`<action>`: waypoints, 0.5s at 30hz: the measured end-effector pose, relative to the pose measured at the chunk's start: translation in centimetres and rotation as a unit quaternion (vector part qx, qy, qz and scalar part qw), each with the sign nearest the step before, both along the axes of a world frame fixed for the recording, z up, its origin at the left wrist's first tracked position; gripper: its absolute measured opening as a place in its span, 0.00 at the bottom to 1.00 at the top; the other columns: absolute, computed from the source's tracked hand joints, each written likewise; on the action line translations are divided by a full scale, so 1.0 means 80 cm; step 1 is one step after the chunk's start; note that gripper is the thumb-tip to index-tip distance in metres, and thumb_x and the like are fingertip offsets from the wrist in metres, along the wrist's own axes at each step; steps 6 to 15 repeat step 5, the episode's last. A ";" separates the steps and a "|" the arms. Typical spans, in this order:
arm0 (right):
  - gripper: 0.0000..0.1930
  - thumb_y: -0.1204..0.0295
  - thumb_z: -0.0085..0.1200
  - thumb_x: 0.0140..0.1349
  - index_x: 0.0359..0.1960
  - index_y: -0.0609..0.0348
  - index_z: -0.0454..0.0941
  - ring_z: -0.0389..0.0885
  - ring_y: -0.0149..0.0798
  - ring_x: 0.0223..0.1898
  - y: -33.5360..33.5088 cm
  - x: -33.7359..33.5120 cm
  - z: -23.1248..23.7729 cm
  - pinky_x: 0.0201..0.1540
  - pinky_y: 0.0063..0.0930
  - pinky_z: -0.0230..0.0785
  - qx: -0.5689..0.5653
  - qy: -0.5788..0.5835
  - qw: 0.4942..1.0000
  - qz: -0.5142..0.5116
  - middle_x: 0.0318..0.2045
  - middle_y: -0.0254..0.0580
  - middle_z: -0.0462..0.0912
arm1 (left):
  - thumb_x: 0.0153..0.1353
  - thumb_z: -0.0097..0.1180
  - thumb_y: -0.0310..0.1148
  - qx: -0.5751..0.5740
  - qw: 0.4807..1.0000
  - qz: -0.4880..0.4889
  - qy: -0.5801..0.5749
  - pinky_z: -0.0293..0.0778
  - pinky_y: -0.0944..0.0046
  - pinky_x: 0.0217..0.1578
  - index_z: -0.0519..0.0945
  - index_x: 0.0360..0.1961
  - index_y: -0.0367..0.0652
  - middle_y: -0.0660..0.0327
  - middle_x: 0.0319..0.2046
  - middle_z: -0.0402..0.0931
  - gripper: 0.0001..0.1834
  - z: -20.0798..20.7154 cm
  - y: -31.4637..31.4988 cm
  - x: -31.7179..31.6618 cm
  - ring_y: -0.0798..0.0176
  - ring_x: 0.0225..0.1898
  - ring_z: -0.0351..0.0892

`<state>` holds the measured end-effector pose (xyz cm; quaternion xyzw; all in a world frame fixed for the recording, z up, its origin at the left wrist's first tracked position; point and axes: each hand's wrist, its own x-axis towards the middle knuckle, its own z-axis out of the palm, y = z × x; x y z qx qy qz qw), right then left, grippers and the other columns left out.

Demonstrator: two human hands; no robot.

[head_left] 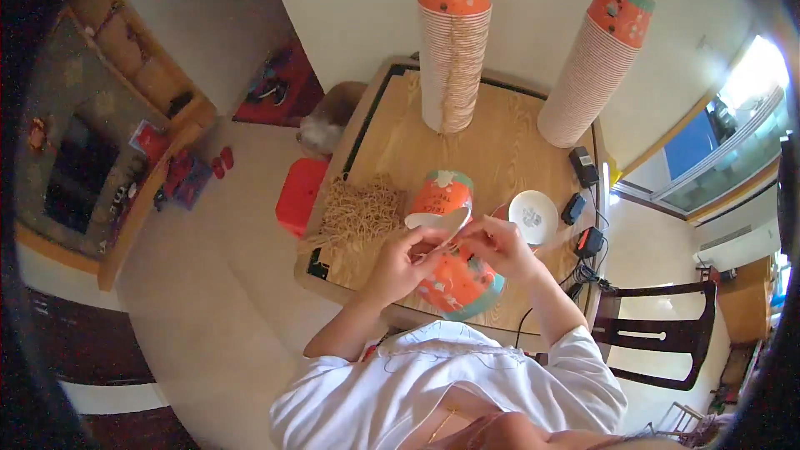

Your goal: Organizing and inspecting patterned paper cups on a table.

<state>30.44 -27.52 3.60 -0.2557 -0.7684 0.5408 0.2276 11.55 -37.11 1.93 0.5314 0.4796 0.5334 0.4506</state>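
Near the table's front edge, an orange paper bucket [463, 285] with a green band lies tilted between my hands, its green end toward me. My left hand [406, 260] is closed at its rim, thumb and fingers pinched together. From the other side my right hand [498, 243] pinches at the same rim; its fingertips hide what they hold. Just beyond, a second orange bucket [444, 192] rests with its white mouth toward me. To the left is a loose heap of tan twisted cords [362, 210]. A white-insided bucket [533, 218] stands right of my right hand.
Two tall stacks of nested buckets, one upright [454, 58] and one at the right [593, 67], stand at the table's back. Black power adapters [584, 167] and cables line the right edge. A red stool [301, 197] is at the left; a dark chair [658, 333] is at the right.
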 end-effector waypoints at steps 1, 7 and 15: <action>0.08 0.77 0.55 0.56 0.38 0.61 0.75 0.78 0.31 0.33 -0.001 -0.002 -0.003 0.35 0.26 0.70 0.000 0.000 1.000 0.001 0.30 0.39 0.79 | 0.56 0.52 0.18 0.007 1.000 0.022 0.004 0.77 0.69 0.38 0.75 0.46 0.38 0.63 0.35 0.78 0.15 0.002 0.002 0.001 0.71 0.38 0.78; 0.07 0.79 0.55 0.53 0.34 0.59 0.78 0.79 0.38 0.31 -0.006 -0.002 -0.003 0.33 0.28 0.71 0.193 0.036 0.979 0.048 0.29 0.41 0.79 | 0.58 0.50 0.19 -0.013 0.999 0.032 -0.029 0.78 0.70 0.35 0.76 0.47 0.41 0.61 0.39 0.78 0.15 -0.007 0.002 -0.008 0.71 0.39 0.77; 0.07 0.79 0.55 0.53 0.34 0.59 0.78 0.79 0.38 0.31 -0.006 -0.002 -0.003 0.33 0.28 0.71 0.193 0.036 0.979 0.048 0.29 0.41 0.79 | 0.58 0.50 0.19 -0.013 0.999 0.032 -0.029 0.78 0.70 0.35 0.76 0.47 0.41 0.61 0.39 0.78 0.15 -0.007 0.002 -0.008 0.71 0.39 0.77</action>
